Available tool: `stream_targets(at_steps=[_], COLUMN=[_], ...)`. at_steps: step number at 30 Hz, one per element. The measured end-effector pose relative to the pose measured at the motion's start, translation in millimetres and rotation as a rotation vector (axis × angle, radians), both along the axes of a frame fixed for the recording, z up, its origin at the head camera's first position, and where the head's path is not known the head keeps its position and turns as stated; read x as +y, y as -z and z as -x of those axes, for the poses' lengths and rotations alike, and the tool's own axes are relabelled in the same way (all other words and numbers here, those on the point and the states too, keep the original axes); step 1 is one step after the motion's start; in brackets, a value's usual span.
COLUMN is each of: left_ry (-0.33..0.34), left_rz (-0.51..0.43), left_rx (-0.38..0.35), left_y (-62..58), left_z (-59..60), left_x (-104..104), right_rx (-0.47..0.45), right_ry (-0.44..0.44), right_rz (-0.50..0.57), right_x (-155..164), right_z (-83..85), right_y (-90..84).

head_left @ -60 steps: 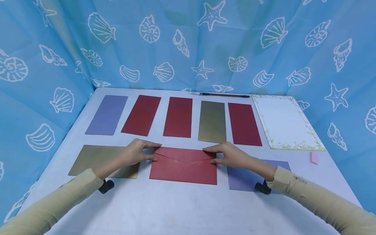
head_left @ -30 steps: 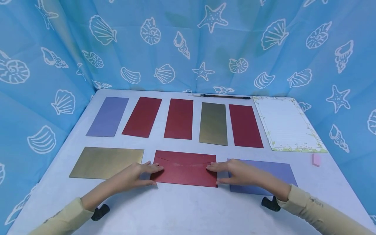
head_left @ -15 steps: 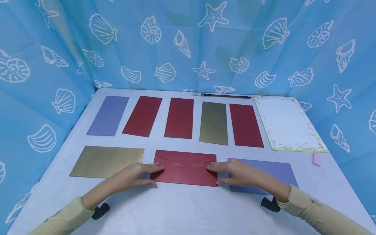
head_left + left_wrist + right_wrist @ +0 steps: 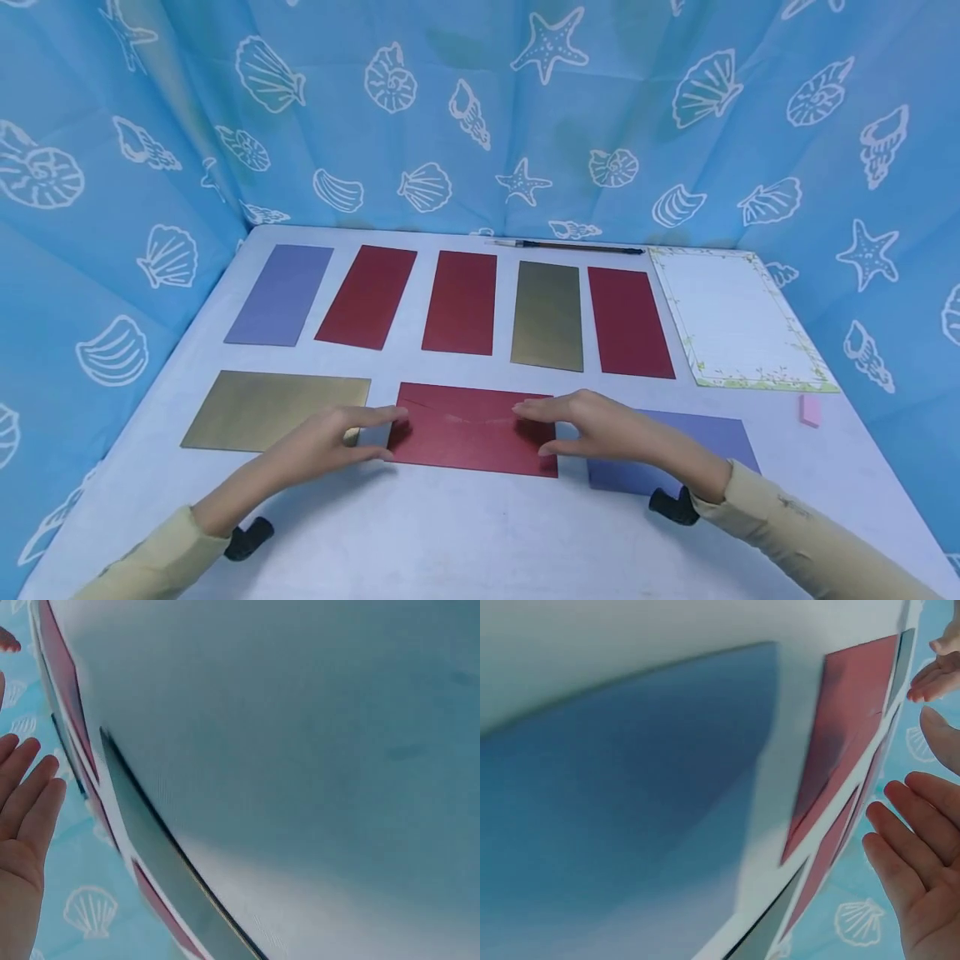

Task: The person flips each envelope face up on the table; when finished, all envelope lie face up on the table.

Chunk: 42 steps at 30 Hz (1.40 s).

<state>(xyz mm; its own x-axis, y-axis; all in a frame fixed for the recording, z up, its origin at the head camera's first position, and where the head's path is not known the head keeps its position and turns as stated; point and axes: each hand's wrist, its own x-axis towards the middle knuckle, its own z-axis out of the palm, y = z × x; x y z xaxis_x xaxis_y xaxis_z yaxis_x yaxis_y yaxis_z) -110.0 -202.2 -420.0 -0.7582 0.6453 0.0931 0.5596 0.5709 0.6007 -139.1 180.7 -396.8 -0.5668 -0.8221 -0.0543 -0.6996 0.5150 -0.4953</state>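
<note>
A red envelope (image 4: 468, 442) lies flap side up at the front middle of the table, its flap folded down. My left hand (image 4: 341, 437) hovers at its left end, fingers loosely extended, thumb by the lower left corner. Over the envelope's right end is my right hand (image 4: 592, 425), fingers extended and casting a shadow on the red paper. In both wrist views the fingers are straight and hold nothing. A gold envelope (image 4: 258, 408) lies partly under the left hand, and a purple envelope (image 4: 693, 433) lies beneath the right forearm.
Behind stands a row of envelopes: purple (image 4: 280, 296), red (image 4: 367, 297), red (image 4: 460, 304), gold (image 4: 547, 317) and red (image 4: 632, 323). A brush pen (image 4: 581, 247) lies along the back edge. At right are a bordered sheet of paper (image 4: 738, 317) and a pink eraser (image 4: 810, 412).
The red envelope was pinched at its top corners, then set lower and pressed flat by both hands. Now both hands have lifted off it, the right moving slightly up and left.
</note>
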Motion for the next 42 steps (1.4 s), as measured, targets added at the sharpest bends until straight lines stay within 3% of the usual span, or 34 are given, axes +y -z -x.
stream_targets(at_steps=[5,14,26,36,42], left_ry=[-0.048,-0.133,-0.237,-0.322,-0.354], left_rz=[-0.010,-0.017,0.017,0.030,0.067], left_rx=[0.024,0.142,0.222,0.204,0.240], left_y=[-2.7,-4.4,-10.2,-12.7,-12.2], left_z=[-1.7,-14.3,-29.7,-38.9,-42.9], left_x=[-11,-43,-76,-103,-118], right_rx=[0.022,0.078,0.051,0.020,-0.001], right_ry=[-0.043,-0.115,-0.160,-0.187,-0.186], right_rz=[0.043,0.075,0.118,0.136,0.121], right_x=[-16,-50,-90,-121,-136], right_z=[4.3,14.2,20.7,24.5,26.3], right_y=[-4.9,-6.7,-7.1,-3.7,-3.4])
